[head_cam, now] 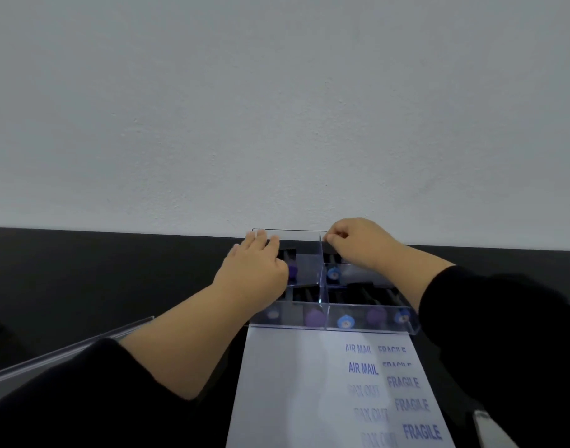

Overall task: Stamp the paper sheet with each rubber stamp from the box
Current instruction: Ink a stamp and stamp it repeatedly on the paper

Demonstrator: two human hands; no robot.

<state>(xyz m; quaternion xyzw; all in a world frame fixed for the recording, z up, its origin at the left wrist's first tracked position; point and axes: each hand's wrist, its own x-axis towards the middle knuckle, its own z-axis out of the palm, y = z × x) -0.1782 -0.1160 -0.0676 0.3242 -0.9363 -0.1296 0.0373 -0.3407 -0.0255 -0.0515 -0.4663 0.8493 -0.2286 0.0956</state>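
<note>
The clear box [333,318] serves as the landmark; it sits on the dark table [115,270] against the white wall [277,108], split by clear dividers into compartments; the paper sheet [293,389] lies just in front of its near wall, already carrying rows of AIR MAIL, FRAGILE and fainter FAX OUT prints down its right half, with its left half bare.

The left hand [256,270] rests over the box's far-left compartment, fingers straight and reaching to the back rim, holding nothing that shows; the right hand [354,242] is at the far-right corner by the centre divider, fingers curled into a narrow pinch near the back wall, though what it pinches, if anything, cannot be told.

A purple stamp [292,270] shows at the left hand's inner edge; a blue stamp [333,273] lies just below the right hand, nearer to it; 5 more knobs line the near compartments, handles pointing toward the person.

Judged from this, the next pick is likeliest the blue stamp, lifted straight up clear of the divider, then carried over the near wall to the sheet's bare left half.
</note>
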